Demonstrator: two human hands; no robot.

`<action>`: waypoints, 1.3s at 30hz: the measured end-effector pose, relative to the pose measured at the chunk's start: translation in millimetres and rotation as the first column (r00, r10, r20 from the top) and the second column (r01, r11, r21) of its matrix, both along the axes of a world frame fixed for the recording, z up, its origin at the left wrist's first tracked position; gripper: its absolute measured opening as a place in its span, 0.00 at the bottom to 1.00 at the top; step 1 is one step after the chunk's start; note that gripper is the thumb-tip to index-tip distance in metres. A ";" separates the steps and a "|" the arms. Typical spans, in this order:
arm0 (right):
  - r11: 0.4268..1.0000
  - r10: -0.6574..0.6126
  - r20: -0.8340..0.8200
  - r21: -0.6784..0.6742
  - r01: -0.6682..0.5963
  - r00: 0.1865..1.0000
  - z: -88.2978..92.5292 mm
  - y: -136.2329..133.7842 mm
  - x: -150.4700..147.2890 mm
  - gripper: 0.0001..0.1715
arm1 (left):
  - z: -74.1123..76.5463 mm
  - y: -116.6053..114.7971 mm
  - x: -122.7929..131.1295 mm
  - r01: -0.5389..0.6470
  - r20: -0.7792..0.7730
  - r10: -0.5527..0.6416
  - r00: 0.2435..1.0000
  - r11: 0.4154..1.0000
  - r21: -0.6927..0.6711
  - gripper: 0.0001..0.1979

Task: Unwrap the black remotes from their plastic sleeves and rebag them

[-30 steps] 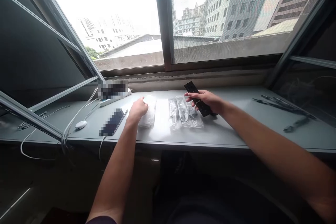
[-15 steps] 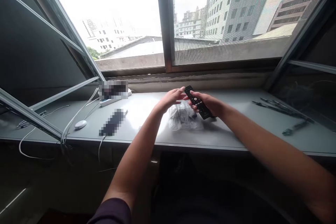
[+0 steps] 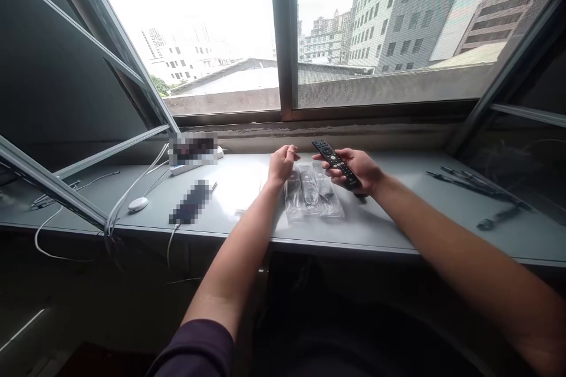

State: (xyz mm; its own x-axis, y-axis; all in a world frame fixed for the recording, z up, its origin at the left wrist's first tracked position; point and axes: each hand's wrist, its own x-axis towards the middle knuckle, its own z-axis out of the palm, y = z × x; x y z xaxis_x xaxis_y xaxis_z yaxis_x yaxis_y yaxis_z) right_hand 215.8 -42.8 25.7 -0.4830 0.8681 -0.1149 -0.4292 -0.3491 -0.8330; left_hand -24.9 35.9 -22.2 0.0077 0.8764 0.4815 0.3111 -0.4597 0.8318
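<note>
Two hands: right hand (image 3: 360, 168) grips remote (image 3: 336, 163), left hand (image 3: 282, 165) hovers.

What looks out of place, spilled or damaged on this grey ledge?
Nothing is spilled or visibly damaged. Only the white cables on the left look untidy: they trail loosely over the ledge edge. The right hand holds a black remote normally.

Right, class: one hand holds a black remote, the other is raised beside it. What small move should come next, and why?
Probably bring the left hand across to take the remote control by its free far end: the right hand grips only its near half, above the bagged remotes.
</note>
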 end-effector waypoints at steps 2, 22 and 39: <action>1.000 -0.010 -0.004 0.010 0.010 1.000 1.0 -1.0 0.1 0.19 | -0.4 -2.0 -2.3 -0.053 -0.032 0.054 0.998 0.998 0.032 0.16; 0.997 -0.010 -0.193 -0.083 -0.006 0.981 3.4 -2.1 -0.5 0.19 | 4.1 -18.7 11.4 -0.006 -0.258 0.056 0.964 0.981 0.192 0.12; 0.929 -0.198 0.086 0.334 0.159 0.976 -18.4 6.3 -7.4 0.20 | 5.4 -20.4 11.5 -0.002 -0.273 0.049 0.961 0.986 0.169 0.12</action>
State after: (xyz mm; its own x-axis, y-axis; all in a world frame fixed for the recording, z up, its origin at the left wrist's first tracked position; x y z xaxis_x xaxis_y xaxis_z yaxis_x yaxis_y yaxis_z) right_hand 208.4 -36.5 7.3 -0.3169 0.9380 0.1403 -0.3534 0.0205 -0.9352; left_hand -13.4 15.6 -16.8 0.1390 0.7865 0.6018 0.5306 -0.5722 0.6253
